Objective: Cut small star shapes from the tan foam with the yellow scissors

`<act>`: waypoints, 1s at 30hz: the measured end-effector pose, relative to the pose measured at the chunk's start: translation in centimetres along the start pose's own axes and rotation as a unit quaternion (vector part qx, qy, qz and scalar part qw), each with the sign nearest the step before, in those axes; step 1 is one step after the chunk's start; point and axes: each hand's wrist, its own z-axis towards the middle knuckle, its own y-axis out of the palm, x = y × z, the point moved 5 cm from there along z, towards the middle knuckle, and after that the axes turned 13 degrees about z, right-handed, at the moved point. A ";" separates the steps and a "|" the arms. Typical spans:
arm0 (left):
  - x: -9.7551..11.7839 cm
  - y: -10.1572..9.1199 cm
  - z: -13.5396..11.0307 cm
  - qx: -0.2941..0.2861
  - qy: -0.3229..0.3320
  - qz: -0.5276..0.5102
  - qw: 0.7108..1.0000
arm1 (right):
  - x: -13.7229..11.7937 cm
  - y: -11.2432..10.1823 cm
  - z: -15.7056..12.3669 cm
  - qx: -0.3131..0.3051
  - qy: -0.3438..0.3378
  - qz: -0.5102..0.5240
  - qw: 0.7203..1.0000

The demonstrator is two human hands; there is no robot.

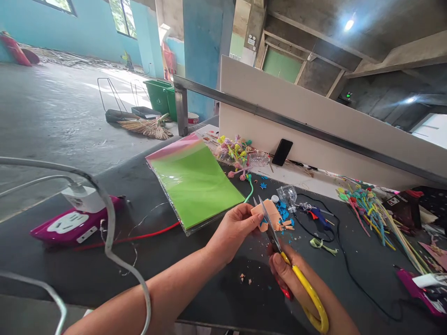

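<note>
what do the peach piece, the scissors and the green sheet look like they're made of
Peach piece: probably craft foam or thick paper. It is matte and stays flat while pinched in the left hand.
Scissors: shiny bare metal blades and glossy yellow handles, likely plastic, in the right hand.
Green sheet: matte foam or paper, inside a clear plastic wrap that shows glare.

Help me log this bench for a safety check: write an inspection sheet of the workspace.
Surface: dark table, paper bits scattered.
Job's things: peach paper piece at the scissors blades; green sheet pack beside.
Clutter: blue scraps, glue gun, coloured stems, phone.
Grippers: left hand pinches the peach paper piece; right hand grips the scissors.
Cables: red cable, black cable, white cable by power strip.
Surroundings: white divider, broom, green bins.
</note>
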 end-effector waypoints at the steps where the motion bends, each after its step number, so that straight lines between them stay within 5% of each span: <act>1: 0.0 0.0 0.0 0.000 0.002 -0.006 1.000 | -0.1 0.0 -0.1 0.001 0.003 0.002 1.000; 11: 0.1 0.2 -0.1 0.008 0.016 -0.001 1.000 | -0.7 -0.3 -0.3 0.002 -0.002 -0.045 0.999; 18: 0.4 -2.3 1.0 0.087 0.036 -0.044 0.995 | 0.0 -4.6 -2.5 -0.012 0.034 -0.058 0.998; 22: 0.1 -1.8 1.3 0.035 0.037 -0.038 0.998 | -1.4 -7.2 -2.4 0.061 0.049 0.050 0.996; 25: -0.6 -0.4 1.1 -0.025 0.025 -0.022 0.999 | -3.7 -7.1 -0.4 0.124 -0.045 0.114 0.985; 30: -1.8 0.7 1.1 -0.092 0.003 0.030 0.995 | -5.3 -3.3 3.9 0.005 -0.078 0.150 0.986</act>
